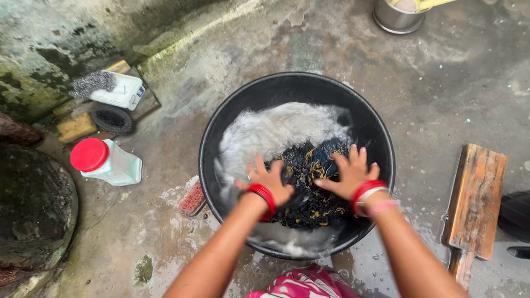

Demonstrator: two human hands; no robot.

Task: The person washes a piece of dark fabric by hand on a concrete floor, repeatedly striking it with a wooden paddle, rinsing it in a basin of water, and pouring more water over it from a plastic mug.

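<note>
Your left hand (pixel 270 182) and right hand (pixel 351 173) both press flat, fingers spread, on the dark blue-black cloth with yellow threads (pixel 311 181), which lies wet and bunched in the round black plastic basin (pixel 209 134). Neither grip is closed: palms push down, nothing pinched or lifted. The cloth sits in the near half of the basin, toward you, with white soapy foam (pixel 278 129) filling the far half, so the wad is probably kept close for an easy reach and pressed against the basin floor. Bunched as it is, the cloth has no clear pointing end; its long axis runs roughly side to side across the basin, from one hand to the other. The basin stands on the wet concrete floor (pixel 458 86). Left of the basin lie a white plastic bottle with a red cap (pixel 105 160) and a reddish scrub brush (pixel 192 198) touching its rim. Right of the basin lies a worn wooden washing paddle (pixel 474 203), handle toward you. Beyond the basin stands a steel pot with a yellow ladle (pixel 399 15).
</note>
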